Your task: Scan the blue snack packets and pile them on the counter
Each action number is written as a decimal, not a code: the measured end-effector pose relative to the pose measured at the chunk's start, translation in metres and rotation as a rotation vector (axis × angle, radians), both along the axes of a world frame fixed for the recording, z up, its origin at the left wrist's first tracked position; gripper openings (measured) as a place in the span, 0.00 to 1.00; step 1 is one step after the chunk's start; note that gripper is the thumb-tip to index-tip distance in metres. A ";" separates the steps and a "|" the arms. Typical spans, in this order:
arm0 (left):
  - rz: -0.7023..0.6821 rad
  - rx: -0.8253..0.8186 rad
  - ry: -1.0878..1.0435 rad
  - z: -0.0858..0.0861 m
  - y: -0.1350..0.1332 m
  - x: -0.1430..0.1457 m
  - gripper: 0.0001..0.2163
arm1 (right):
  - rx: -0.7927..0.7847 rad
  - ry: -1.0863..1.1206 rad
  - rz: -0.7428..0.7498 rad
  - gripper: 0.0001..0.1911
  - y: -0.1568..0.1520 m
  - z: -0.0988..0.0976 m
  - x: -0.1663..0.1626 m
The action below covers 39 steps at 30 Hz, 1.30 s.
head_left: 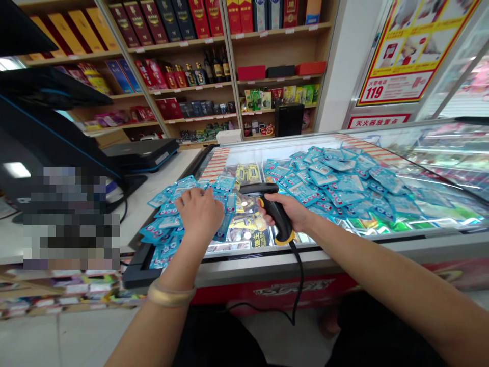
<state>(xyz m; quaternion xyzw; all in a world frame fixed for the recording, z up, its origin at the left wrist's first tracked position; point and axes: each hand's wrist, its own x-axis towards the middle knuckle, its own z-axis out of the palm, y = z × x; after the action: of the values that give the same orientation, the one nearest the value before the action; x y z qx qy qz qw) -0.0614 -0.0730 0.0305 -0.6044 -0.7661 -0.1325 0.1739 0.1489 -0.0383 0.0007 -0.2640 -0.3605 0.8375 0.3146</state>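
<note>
Blue packets (pixel 168 224), black-and-yellow scanner (pixel 273 211)
Scanner in the right hand (pixel 294 211) black, yellow-trimmed; packets under the left hand (pixel 200 211) light blue; bangle (pixel 170 294) gold; freezer front (pixel 267 293) below red.

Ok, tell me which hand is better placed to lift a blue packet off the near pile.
Probably left. The left hand rests palm-down on the blue packets, while the right hand is closed around the barcode scanner.
</note>
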 end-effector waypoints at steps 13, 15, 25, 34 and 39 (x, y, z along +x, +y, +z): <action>-0.421 -0.133 -0.391 -0.004 0.059 0.118 0.17 | 0.196 0.003 -0.326 0.10 0.018 0.026 0.104; -0.442 -0.154 -0.414 -0.011 0.064 0.132 0.21 | 0.203 0.018 -0.364 0.10 0.017 0.026 0.115; -0.429 -0.168 -0.466 -0.034 0.063 0.146 0.33 | 0.216 -0.005 -0.389 0.10 0.018 0.020 0.121; -0.573 0.026 -1.291 -0.042 0.079 0.129 0.19 | 0.219 -0.048 -0.351 0.11 0.011 0.021 0.120; -0.588 0.103 -1.392 -0.036 0.079 0.122 0.09 | 0.227 -0.059 -0.266 0.12 0.006 0.023 0.121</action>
<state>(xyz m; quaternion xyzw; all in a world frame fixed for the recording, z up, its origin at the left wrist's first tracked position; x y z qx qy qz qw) 0.0605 0.0058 -0.0053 -0.5518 -0.4993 -0.5599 -0.3642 0.2695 -0.0320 0.0236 -0.2966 -0.4236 0.7345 0.4395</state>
